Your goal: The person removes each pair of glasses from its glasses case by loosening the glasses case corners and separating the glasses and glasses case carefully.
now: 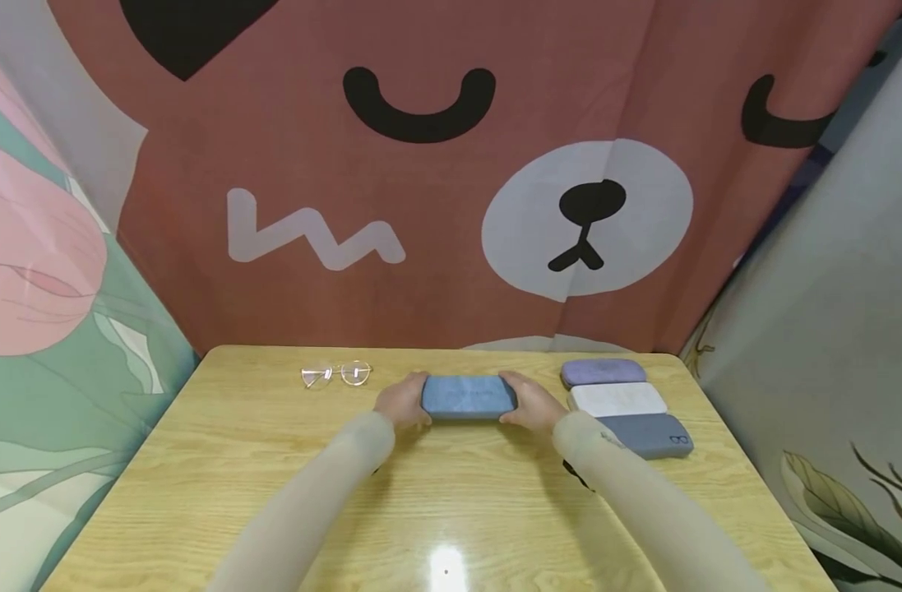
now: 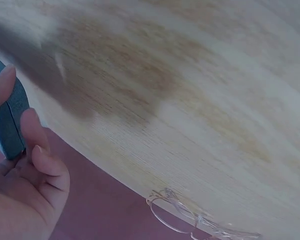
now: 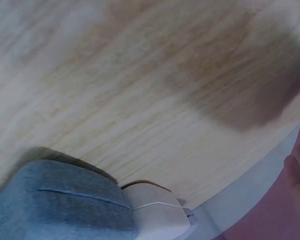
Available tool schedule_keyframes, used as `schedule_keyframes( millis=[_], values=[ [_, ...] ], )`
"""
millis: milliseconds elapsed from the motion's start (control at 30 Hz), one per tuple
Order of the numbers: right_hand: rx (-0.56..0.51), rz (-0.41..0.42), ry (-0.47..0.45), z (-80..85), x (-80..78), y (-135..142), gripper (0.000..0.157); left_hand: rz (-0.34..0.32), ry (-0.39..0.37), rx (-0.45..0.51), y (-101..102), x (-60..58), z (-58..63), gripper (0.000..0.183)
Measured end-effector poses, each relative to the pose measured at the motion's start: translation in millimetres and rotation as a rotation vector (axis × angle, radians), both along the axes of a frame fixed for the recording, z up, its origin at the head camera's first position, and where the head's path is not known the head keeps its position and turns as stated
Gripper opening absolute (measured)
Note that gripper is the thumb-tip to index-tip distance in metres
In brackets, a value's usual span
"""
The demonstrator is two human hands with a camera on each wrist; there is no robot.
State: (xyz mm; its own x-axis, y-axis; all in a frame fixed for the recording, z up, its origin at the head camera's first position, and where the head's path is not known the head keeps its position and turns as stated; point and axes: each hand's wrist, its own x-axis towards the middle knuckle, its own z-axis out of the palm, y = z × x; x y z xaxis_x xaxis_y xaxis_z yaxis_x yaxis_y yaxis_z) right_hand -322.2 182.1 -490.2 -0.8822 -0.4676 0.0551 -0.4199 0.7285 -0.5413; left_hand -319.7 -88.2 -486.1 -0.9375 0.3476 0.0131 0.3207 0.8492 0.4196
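Grasping the blue case [image 1: 469, 397] by its two short ends, with the left hand [image 1: 402, 400] curled round one and the right hand [image 1: 532, 403] curled round the other. Held that way, probably, to share the weight evenly and steady it level, with the broad top and long near edge uncovered. Seems lifted off the tabletop [image 1: 221, 477], judging by shadows set apart from the fingers in both wrist views, though hard to say how high. Sits squarely between the hands, touching both, with fingers and thumbs bearing on the ends. Looks closed, with a seam line showing along the end in the left wrist view. Has, to the left of the blue case and slightly farther off, the thin-framed glasses [image 1: 355, 374], apart from the left hand; placed there, perhaps, to spare the lenses knocks from the cases. Has, to the right of the blue case and past the right hand, the purple case [image 1: 603, 372], the white case [image 1: 617, 399] and the grey case [image 1: 646, 436], ranged from far to near with long sides together; apparently grouped for neatness. Backed, beyond the blue case, by a curtain [image 1: 421, 205] printed with a sleepy bear.
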Motion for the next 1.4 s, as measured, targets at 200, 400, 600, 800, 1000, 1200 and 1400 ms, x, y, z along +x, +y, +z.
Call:
schedule_keyframes(
  millis=[200, 400, 600, 800, 1000, 1200, 1400],
  values=[
    [0.020, -0.010, 0.003, 0.1, -11.3, -1.7, 0.080, 0.049, -0.017, -0.022, 4.0, -9.8, 2.0, 0.080],
    [0.037, -0.032, -0.047, 0.5, -23.5, -4.8, 0.079, 0.102, -0.064, -0.013, 6.6, -18.8, 4.3, 0.080],
    [0.071, -0.017, -0.031, 0.9, -36.1, -10.3, 0.079, 0.146, -0.085, -0.005, 5.1, -27.4, 2.5, 0.081],
    [0.093, -0.030, -0.048, -1.3, -45.3, -13.3, 0.081, 0.162, -0.087, -0.016, 2.7, -35.7, 0.8, 0.084],
    [0.124, -0.027, -0.074, -4.0, -51.7, -14.4, 0.081, 0.163, -0.131, -0.044, 3.1, -42.8, -3.8, 0.086],
    [0.147, -0.033, -0.102, -3.5, -56.8, -16.5, 0.081, 0.159, -0.132, -0.042, 3.4, -50.5, -8.2, 0.087],
    [0.152, -0.037, -0.109, -4.1, -62.0, -18.1, 0.081, 0.164, -0.141, -0.034, 3.2, -58.8, -13.3, 0.088]
  ],
)
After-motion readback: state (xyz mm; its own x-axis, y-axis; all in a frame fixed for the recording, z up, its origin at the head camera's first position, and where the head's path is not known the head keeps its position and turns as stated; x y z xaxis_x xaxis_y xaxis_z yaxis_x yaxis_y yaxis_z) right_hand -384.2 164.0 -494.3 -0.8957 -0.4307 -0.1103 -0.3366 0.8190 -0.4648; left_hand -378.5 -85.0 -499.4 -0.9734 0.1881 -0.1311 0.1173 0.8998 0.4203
